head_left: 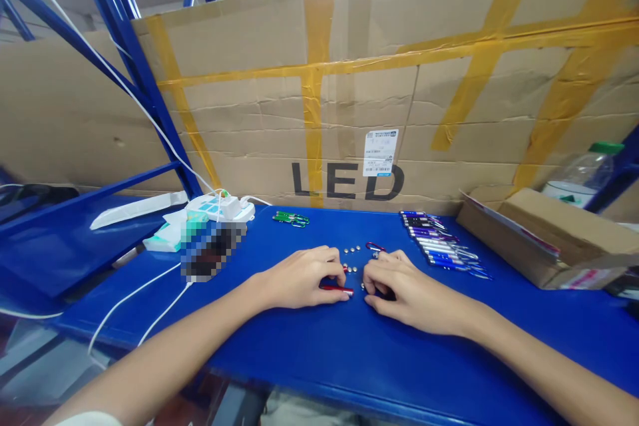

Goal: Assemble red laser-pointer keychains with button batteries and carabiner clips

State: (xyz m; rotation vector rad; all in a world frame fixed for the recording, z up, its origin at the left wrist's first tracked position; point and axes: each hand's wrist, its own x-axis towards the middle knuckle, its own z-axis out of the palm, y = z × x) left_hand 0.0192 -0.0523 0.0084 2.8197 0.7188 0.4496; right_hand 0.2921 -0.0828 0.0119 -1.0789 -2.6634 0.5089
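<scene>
My left hand (304,277) rests on the blue table (319,353) with its fingers curled round a small red keychain flashlight (337,288). My right hand (394,283) lies just to the right, fingers curled in a pinch on a small part that I cannot make out. Several small silver button cells (352,250) lie just beyond the fingertips. A red carabiner clip (374,247) sits beside them, near my right hand.
A row of several blue and purple keychain flashlights (442,243) lies at the right. Green ones (291,217) lie at the back. An open cardboard box (544,236) stands far right, with a plastic bottle (582,176) behind. A white power strip (219,208) with cables is at the left.
</scene>
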